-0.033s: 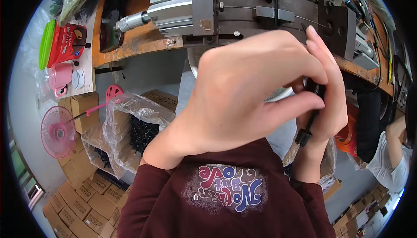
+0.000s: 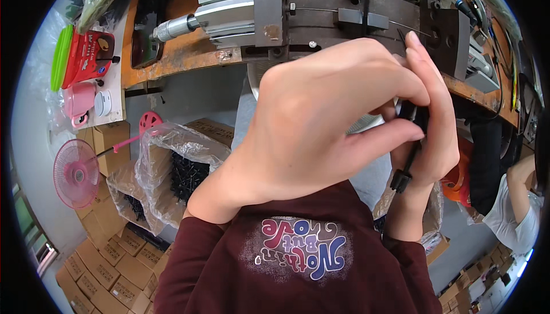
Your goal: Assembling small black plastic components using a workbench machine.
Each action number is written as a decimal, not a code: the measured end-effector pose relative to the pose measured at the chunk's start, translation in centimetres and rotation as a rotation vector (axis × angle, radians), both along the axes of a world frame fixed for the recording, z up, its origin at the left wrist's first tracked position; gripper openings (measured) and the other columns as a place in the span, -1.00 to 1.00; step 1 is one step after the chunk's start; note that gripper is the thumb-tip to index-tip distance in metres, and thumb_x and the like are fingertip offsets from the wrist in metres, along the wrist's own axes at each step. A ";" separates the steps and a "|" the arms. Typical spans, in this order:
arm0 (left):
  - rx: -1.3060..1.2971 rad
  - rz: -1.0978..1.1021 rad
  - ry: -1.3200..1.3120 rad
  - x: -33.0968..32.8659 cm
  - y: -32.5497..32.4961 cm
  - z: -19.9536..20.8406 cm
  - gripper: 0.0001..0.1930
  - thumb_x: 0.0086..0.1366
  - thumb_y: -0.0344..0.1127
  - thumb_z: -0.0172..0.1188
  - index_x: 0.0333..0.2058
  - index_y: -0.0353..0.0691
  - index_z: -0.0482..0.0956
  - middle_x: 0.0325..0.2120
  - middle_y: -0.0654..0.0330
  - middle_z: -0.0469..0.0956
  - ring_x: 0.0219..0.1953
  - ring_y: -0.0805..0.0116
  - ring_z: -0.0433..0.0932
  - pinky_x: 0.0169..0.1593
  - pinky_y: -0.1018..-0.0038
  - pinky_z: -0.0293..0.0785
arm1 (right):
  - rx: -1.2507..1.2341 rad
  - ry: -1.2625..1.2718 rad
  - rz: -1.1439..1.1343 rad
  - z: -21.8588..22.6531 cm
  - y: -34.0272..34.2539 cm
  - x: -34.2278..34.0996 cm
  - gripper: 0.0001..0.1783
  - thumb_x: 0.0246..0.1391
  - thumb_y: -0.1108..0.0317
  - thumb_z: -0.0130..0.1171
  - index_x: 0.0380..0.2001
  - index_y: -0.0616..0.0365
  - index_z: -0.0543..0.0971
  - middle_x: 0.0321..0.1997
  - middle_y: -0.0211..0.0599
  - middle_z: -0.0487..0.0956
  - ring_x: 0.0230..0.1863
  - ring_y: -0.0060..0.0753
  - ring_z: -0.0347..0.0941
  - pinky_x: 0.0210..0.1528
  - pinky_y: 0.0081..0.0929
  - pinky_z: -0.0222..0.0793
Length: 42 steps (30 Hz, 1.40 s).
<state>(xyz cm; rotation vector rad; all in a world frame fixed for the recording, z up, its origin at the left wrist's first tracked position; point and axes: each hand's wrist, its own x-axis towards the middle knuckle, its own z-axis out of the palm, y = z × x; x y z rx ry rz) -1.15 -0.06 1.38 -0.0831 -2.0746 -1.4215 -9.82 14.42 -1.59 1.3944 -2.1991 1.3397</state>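
Note:
My left hand (image 2: 326, 113) reaches across the middle. Its thumb and forefinger pinch a slim black stick-like part (image 2: 409, 162), which has a notched, wider lower end. Just behind it my right hand (image 2: 438, 119) is held upright, its fingers curled around the same black part. Part of the right palm is hidden by the left hand. Beyond both hands a metal bench fixture (image 2: 321, 30) carries a thin rod and small grey blocks (image 2: 377, 20). A micrometer-like knob (image 2: 175, 27) sticks out at its left side.
A wooden bench edge (image 2: 177, 65) runs along the far side. At left are a pink fan (image 2: 77, 173), a pink cup (image 2: 79, 99) and a red pouch (image 2: 91, 53). Plastic-lined boxes hold black parts (image 2: 189, 176). Cartons (image 2: 109, 279) cover the floor; another person's arm (image 2: 521, 171) shows at right.
My left thumb and forefinger have shifted very slightly left along the black part. Everything else looks the same.

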 end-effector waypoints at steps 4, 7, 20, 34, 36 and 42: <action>-0.137 0.091 -0.007 1.1 -0.5 -0.2 -0.59 -0.11 -0.52 0.50 -0.19 -0.35 0.68 -0.32 0.16 0.58 -0.41 0.50 0.60 -0.37 0.65 0.56 | -0.091 0.024 -0.065 -0.3 -0.3 -0.4 -0.63 0.35 0.45 -0.08 0.14 0.44 0.38 0.14 0.15 0.51 -0.05 -0.18 0.60 -0.01 -0.42 0.51; -0.300 0.172 -0.011 1.6 -1.1 -1.1 -0.60 -0.11 -0.54 0.48 -0.19 -0.32 0.69 -0.31 0.17 0.56 -0.39 0.47 0.59 -0.34 0.65 0.56 | -0.112 -0.091 -0.097 1.0 0.6 -0.4 -0.68 0.35 0.55 -0.15 0.11 0.42 0.35 0.08 0.23 0.53 -0.05 -0.12 0.61 -0.05 -0.36 0.55; -0.780 0.346 -0.072 -0.8 -0.5 -3.0 -0.86 0.02 -0.43 0.23 -0.41 -0.31 0.65 -0.14 0.02 0.65 -0.64 0.51 0.48 -0.52 0.56 0.35 | -0.200 -0.095 -0.151 0.6 1.0 0.3 -0.62 0.34 0.57 -0.14 0.19 0.37 0.23 0.11 0.32 0.48 0.01 0.07 0.58 0.01 -0.31 0.55; -0.119 0.039 0.020 0.0 0.2 -1.2 -0.56 -0.20 -0.38 0.47 -0.25 -0.18 0.59 -0.36 0.19 0.57 -0.41 0.24 0.58 -0.36 0.44 0.51 | -0.024 -0.058 0.076 0.7 0.2 0.8 -0.42 0.24 0.60 -0.04 0.31 0.32 0.15 0.21 0.24 0.42 0.17 0.07 0.47 0.23 -0.19 0.37; -0.086 0.037 0.078 -0.3 -0.2 -0.9 -0.54 -0.27 -0.40 0.50 -0.27 -0.20 0.61 -0.40 0.20 0.53 -0.40 0.25 0.55 -0.35 0.45 0.50 | -0.004 -0.108 0.133 1.2 -0.2 0.7 -0.39 0.31 0.49 -0.10 0.38 0.26 0.04 0.27 0.31 0.34 0.22 0.11 0.42 0.27 -0.15 0.33; -0.114 -0.014 0.105 0.3 -0.6 -0.5 -0.58 -0.26 -0.42 0.52 -0.31 -0.30 0.64 -0.41 0.16 0.49 -0.41 0.28 0.51 -0.36 0.46 0.48 | 0.007 -0.142 0.201 0.1 -0.2 0.2 -0.33 0.36 0.33 -0.09 0.43 0.17 -0.05 0.27 0.33 0.33 0.22 0.16 0.40 0.29 -0.08 0.30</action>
